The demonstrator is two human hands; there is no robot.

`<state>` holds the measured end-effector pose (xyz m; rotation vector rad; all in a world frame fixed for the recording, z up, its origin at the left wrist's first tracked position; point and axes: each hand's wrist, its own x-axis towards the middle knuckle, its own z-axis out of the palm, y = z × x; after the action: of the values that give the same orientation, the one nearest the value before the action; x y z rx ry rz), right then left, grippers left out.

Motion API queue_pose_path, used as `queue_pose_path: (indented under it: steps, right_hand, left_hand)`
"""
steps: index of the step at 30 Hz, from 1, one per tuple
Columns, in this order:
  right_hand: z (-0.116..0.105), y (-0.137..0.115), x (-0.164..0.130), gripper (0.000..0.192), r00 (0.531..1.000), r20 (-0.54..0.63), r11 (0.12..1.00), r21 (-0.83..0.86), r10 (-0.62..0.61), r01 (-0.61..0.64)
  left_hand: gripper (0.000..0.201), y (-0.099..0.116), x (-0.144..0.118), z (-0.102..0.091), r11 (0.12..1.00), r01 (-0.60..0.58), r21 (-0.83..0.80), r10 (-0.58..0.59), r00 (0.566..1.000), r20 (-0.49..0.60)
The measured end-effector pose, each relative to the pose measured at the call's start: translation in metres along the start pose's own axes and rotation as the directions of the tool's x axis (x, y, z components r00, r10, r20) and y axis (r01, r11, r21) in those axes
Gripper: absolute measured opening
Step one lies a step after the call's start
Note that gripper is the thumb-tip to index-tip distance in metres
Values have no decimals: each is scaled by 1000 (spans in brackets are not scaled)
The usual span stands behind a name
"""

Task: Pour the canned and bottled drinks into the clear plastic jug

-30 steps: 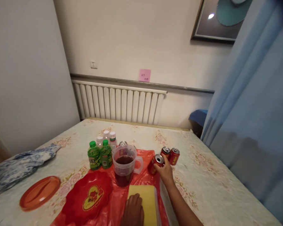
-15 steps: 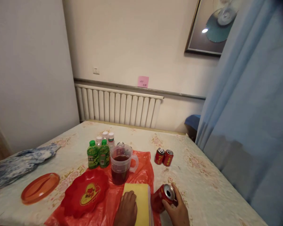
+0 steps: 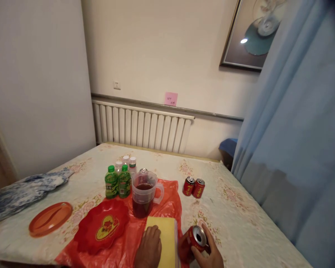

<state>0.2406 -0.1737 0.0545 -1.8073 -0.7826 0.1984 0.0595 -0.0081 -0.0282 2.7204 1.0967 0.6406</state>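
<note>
My right hand [image 3: 209,249] is closed around a red drink can [image 3: 186,243], thumb in front and fingers at the far side. The can leans to one side, and its silver top shows a dark opening. Just left of it, my left hand [image 3: 149,245] lies flat on a yellow-covered book or pad [image 3: 168,238], its fingers close together and holding nothing. Beyond the pad stands a clear plastic jug [image 3: 142,203] partly filled with dark brown liquid, its handle facing right. A red plastic sheet [image 3: 167,203] is spread under the jug and pad.
Left of the pad is a red scalloped tray [image 3: 86,230], then an orange lid [image 3: 50,219] and blue-white cloth [image 3: 28,191]. Green-capped bottles [image 3: 111,184] and white-capped bottles [image 3: 132,165] stand behind. Two upright red cans [image 3: 189,187] are at right. A blue curtain [image 3: 290,149] hangs beside the table.
The can and my right hand have shifted slightly down in the picture. My left hand stays on the yellow pad. The view itself has moved a little.
</note>
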Motion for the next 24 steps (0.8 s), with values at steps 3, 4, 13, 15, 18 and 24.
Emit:
queue_pose_path:
  steps: [3,4,13,15,18,24]
  right_hand:
    - [5,3,-2,63,999,-18,1000,0,-29,29]
    - [7,4,-3,62,999,-33,999,1,-37,37]
    - [21,10,-8,64,994,-101,999,-7,-46,46]
    - [19,11,-7,63,995,-84,999,4,-48,49]
    - [18,12,-7,62,998,-46,998,16,-53,54]
    - [23,15,-9,61,993,-89,997,-22,-79,78]
  left_hand:
    - [35,1,0,-1,1000,13,-2,-13,1000,-3]
    - [36,1,0,-1,1000,18,-3,-18,1000,-1]
    - [36,2,1,-6,1000,24,4,-24,999,33]
    - [36,4,1,-9,1000,30,-5,-29,999,46]
    - [38,6,1,-12,999,37,-25,-35,998,56]
    - [37,6,0,-10,998,44,-50,-43,999,26]
